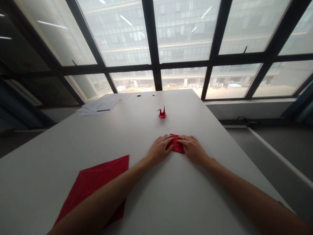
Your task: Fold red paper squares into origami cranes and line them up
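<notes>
A small folded piece of red paper point(178, 147) lies on the white table in front of me, a squarish shape with crease lines. My left hand point(160, 148) rests on its left side, fingers stretched forward and thumb apart near the close edge. On the right side, my right hand point(194, 148) lies with fingers extended over the paper's edge. Both hands touch the paper from above, and they cover its side edges. Just beyond them stands a finished red paper crane point(162, 113). A larger red paper sheet point(97, 178) with creases lies at the left, partly under my left forearm.
The white table point(137, 137) stretches away toward large framed windows point(181, 32). Loose white papers point(102, 103) with a dark pen point(103, 110) on them lie at the far left. Two small round holes are near the far edge. A dark cable point(246, 121) is beyond the right side.
</notes>
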Demonstrator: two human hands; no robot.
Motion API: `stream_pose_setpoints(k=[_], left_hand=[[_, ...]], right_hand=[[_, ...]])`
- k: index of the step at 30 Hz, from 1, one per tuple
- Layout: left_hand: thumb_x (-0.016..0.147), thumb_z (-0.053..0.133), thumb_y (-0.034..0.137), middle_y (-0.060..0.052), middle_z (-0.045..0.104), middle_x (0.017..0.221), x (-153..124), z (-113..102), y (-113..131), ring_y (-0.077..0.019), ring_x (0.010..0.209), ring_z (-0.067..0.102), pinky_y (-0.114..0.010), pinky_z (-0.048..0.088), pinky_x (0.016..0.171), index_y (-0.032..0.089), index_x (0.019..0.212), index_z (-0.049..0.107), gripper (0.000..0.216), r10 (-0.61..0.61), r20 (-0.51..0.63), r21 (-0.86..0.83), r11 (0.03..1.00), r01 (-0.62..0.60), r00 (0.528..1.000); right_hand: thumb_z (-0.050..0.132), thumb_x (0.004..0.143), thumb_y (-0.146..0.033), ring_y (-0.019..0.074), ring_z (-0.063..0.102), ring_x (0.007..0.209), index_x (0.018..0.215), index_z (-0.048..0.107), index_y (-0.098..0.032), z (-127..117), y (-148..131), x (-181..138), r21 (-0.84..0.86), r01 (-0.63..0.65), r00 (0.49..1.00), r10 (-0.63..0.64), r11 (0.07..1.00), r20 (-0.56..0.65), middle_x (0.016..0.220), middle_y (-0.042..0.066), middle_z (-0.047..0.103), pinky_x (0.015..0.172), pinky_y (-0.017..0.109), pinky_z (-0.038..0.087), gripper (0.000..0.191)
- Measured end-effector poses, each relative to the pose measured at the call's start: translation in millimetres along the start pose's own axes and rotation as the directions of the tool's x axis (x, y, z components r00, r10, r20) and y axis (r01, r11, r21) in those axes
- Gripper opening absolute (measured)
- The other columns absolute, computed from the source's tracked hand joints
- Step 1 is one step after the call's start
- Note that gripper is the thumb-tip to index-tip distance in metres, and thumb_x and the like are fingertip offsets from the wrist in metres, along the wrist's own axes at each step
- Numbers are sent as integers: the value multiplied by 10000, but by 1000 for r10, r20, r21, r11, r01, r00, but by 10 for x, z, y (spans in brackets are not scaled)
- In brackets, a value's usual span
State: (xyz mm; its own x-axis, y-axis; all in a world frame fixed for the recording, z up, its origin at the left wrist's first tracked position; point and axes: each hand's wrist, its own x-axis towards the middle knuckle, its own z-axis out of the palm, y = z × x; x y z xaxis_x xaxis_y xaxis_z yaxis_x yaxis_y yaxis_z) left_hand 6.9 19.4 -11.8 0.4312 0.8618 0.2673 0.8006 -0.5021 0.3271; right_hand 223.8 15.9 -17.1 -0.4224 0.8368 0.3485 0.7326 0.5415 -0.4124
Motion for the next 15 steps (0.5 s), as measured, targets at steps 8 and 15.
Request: stream_pose_setpoints(k=[8, 15], left_hand=[[953, 526, 371, -59, 537, 1456, 17, -7, 12, -246, 1372, 455, -455, 278, 1186, 250, 1350, 568, 418, 2, -4, -4, 1000, -2, 1000], [865, 640, 491, -104, 540, 1439, -8, -15, 27, -271, 1346, 481, -440, 297, 1181, 214, 1394, 512, 610, 20, -41, 15, 1000, -19, 999]], right_hand=[[414, 938, -112, 215, 468, 1358, 1267, 629, -231, 30, 13, 10, -8, -34, 999, 34, 999, -9, 1393, 64, 604, 1163, 473, 229, 410], [471, 922, -122, 258, 501, 1316, 1235, 638, -177, 34, 61, 27, -11, -99, 991, 98, 995, -90, 1335, 116, 632, 1130, 446, 291, 359]])
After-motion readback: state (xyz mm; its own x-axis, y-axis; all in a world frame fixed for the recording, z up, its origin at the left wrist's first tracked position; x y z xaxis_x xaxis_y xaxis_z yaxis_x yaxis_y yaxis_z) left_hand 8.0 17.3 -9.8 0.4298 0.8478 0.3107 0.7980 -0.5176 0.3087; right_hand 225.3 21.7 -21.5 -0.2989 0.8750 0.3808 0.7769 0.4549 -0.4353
